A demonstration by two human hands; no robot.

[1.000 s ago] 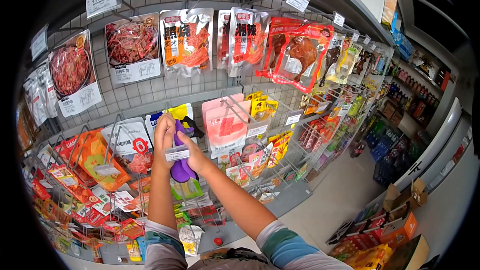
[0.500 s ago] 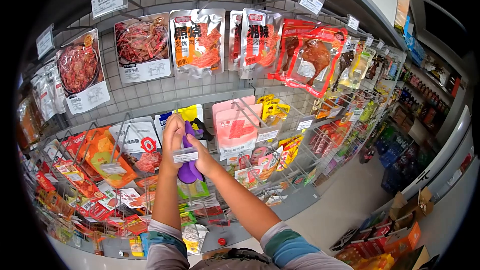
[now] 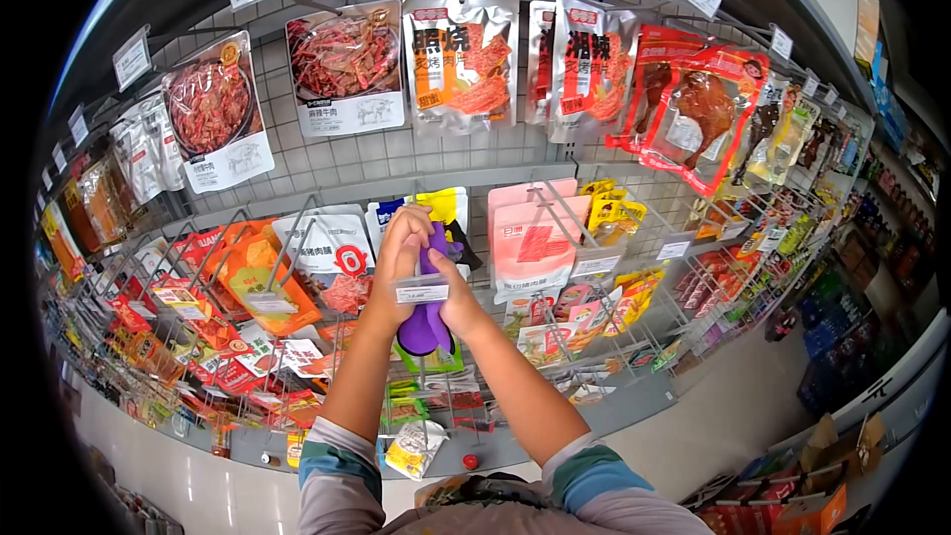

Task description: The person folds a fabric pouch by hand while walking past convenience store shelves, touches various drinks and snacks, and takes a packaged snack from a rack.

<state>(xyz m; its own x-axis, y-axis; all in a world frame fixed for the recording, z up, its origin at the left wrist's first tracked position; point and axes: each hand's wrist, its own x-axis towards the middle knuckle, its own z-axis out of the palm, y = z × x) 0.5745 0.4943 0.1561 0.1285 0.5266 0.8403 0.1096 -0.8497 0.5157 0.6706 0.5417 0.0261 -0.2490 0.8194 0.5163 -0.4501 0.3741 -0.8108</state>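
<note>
Both hands are at a wire display hook in the middle of the rack, closed on a soft purple cloth (image 3: 424, 333). My left hand (image 3: 399, 260) grips it from the left with its fingers bent over the top. From the right, my right hand (image 3: 456, 299) presses on the same cloth. A clear price-tag holder (image 3: 422, 291) at the hook's front end sits between the hands and partly covers them. Just behind hangs a yellow and blue packet (image 3: 448, 206), partly hidden. White pork jerky bags (image 3: 322, 243) hang to the left, pink bags (image 3: 535, 243) to the right.
Silver and red meat pouches (image 3: 461, 59) hang on the upper row. Orange snack bags (image 3: 263, 277) crowd the lower left hooks, whose metal prongs stick out. A grey base shelf (image 3: 614, 398) holds a red round item (image 3: 470, 461). Cardboard boxes (image 3: 842, 451) stand at lower right.
The view has turned left and slightly down, so the rack and my arms appear farther right. Both hands remain on the purple cloth at the same hook.
</note>
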